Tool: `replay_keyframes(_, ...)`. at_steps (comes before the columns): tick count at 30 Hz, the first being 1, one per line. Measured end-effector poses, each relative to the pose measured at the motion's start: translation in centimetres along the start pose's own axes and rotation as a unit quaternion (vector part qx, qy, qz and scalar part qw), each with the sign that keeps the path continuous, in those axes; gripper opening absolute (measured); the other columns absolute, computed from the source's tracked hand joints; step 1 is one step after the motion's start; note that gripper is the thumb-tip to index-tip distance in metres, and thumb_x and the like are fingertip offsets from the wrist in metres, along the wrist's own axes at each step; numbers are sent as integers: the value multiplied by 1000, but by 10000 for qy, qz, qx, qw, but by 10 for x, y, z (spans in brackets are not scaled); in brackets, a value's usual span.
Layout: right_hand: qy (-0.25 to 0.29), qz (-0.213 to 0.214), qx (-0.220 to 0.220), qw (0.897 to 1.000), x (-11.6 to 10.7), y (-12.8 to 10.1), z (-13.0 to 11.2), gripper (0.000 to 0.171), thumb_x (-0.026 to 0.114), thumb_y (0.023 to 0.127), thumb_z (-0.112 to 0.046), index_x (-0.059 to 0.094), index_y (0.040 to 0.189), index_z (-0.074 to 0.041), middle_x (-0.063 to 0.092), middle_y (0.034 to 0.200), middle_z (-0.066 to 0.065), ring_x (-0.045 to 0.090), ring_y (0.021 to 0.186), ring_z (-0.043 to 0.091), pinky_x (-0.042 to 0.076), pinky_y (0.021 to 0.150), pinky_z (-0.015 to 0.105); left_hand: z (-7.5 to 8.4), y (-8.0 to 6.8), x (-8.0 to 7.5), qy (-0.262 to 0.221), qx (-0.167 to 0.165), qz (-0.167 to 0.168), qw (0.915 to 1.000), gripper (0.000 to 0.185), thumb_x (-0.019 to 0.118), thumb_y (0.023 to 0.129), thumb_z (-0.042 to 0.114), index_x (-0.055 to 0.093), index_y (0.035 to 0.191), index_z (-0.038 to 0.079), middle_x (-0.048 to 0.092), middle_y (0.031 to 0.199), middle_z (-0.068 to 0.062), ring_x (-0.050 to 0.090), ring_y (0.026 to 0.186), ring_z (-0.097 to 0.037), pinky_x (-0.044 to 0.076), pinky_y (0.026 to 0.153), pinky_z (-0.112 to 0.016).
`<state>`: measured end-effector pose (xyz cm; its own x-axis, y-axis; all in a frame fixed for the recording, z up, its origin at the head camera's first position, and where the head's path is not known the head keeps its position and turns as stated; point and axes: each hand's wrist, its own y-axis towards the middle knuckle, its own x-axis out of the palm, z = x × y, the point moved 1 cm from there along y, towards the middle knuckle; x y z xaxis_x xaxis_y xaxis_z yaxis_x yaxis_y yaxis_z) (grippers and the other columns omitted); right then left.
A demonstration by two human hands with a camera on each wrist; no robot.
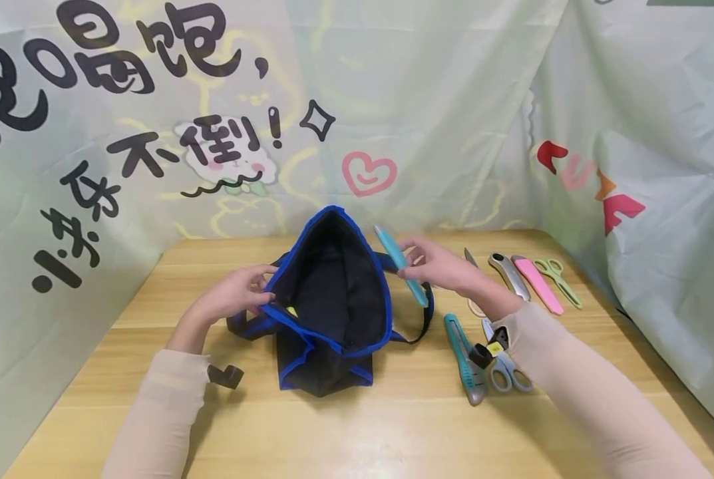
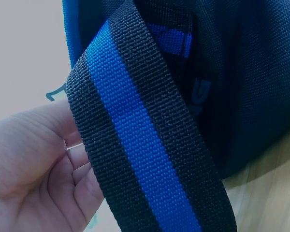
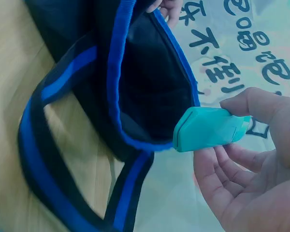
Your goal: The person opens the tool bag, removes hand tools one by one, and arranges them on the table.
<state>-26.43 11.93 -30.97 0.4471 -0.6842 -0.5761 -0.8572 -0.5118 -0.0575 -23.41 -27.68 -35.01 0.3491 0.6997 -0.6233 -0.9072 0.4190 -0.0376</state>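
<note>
A black bag [image 1: 331, 299] with blue trim stands open near the middle of the wooden table [image 1: 357, 426], its mouth gaping toward the camera. The left hand [image 1: 233, 294] pinches the blue rim on the bag's left side and holds the opening wide; in the left wrist view a black-and-blue strap [image 2: 145, 145] hangs across the fingers [image 2: 79, 186]. The right hand [image 1: 437, 267] holds a teal utility knife [image 1: 401, 266] between thumb and fingertips, just at the right edge of the bag's mouth — the right wrist view shows the knife's blunt end [image 3: 208, 128] right at the blue rim.

The bag looks like soft woven cloth: light and floppy, and likely to sag shut unless the rim is held, so the stitched blue edge or the strap is the sensible place to grip. The knife looks like light, stiff, smooth plastic, a little slippery, and best taken across its flat sides around the middle of the body — whether the blade is out cannot be told.

To the right on the table lie another teal knife [image 1: 466, 359], grey-handled scissors [image 1: 503, 366], a silver knife [image 1: 510, 276], a pink knife [image 1: 539, 285] and green scissors [image 1: 559, 279].
</note>
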Motion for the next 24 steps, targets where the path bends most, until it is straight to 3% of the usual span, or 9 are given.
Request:
replay_keyframes(7,-48,288,64,9996,-18,-32,19,52,67,91,-19,46,136,-5,56,108,16,60,92,26,50,81,42,-2,1,1,-101,-4,-21,9999,58,64,91,2,38,142,-8,53,94,-17,68,66,-23,59,62,-38)
replay_keyframes(13,-123,407,255,9988,-35,-63,37,57,68,91,-18,43,138,1,53,108,16,56,92,26,51,76,38,-1,1,1,-99,-44,-22,9999,58,65,91,4,39,142,-7,53,94,-17,67,66,-23,59,63,-38)
replay_keyframes(24,355,448,711,9958,-52,-117,92,57,66,92,-12,39,136,11,51,101,16,56,80,16,53,66,33,1,-1,2,-59,-83,6,9999,57,65,92,4,40,142,-6,54,95,-17,68,66,-23,60,63,-38)
